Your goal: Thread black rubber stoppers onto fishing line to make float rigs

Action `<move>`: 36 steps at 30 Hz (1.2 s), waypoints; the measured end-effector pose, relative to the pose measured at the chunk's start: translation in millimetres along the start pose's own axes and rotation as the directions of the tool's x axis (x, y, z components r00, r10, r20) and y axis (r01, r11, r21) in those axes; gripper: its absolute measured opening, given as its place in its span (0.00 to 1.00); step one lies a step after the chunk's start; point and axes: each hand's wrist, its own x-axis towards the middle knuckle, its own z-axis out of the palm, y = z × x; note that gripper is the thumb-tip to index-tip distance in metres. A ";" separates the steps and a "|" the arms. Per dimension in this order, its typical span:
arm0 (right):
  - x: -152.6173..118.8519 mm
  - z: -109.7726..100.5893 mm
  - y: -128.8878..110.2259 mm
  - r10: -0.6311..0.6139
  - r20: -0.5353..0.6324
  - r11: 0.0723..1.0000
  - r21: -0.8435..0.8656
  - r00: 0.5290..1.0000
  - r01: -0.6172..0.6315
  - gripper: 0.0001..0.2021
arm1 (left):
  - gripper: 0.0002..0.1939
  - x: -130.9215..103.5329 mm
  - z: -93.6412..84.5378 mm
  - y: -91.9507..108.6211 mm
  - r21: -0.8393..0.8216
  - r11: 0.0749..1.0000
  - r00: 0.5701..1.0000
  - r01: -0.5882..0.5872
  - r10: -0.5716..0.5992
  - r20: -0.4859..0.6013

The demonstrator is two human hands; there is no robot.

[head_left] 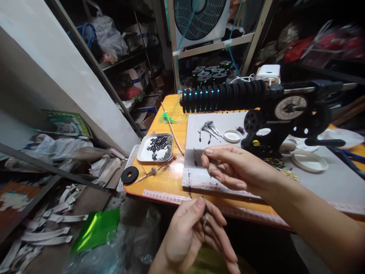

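Note:
My left hand (pixel 190 232) is low in front of the table edge, its thumb pressed to the index finger. A tiny dark piece with a shiny bit shows between those fingers, too small to name. My right hand (pixel 230 167) hangs over the grey board (pixel 176 182), thumb and fingertips drawn together; what they hold, if anything, I cannot make out. Close to the hands, small dark pieces on thin wires (pixel 195 163) lie along the board's left side. Farther back on it are a bundle of grey-white strands (pixel 211 128) and a small white dish (pixel 232 136).
A black hand-cranked device (pixel 285 110) with a ribbed roller (pixel 225 96) stands on the right. At left are a white tray (pixel 139 154) of small black parts, a black ring (pixel 130 175) and a thin stick (pixel 175 137). A box fan (pixel 199 19) stands behind.

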 end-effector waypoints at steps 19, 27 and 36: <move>-5.0 -8.5 -33.0 -0.187 -0.018 0.730 -0.672 0.982 0.127 0.21 | 0.19 42.8 23.9 58.2 0.510 0.809 0.934 -0.293 0.357 -0.029; 9.8 -11.4 -31.4 -0.061 -0.043 0.974 -0.223 0.997 0.050 0.19 | 0.18 58.0 22.1 61.7 0.450 0.847 0.945 -0.285 0.327 -0.017; 28.0 13.0 -20.6 0.039 0.038 0.995 0.085 0.999 -0.042 0.23 | 0.17 44.4 21.2 40.2 0.377 0.833 0.884 -0.404 0.462 -0.072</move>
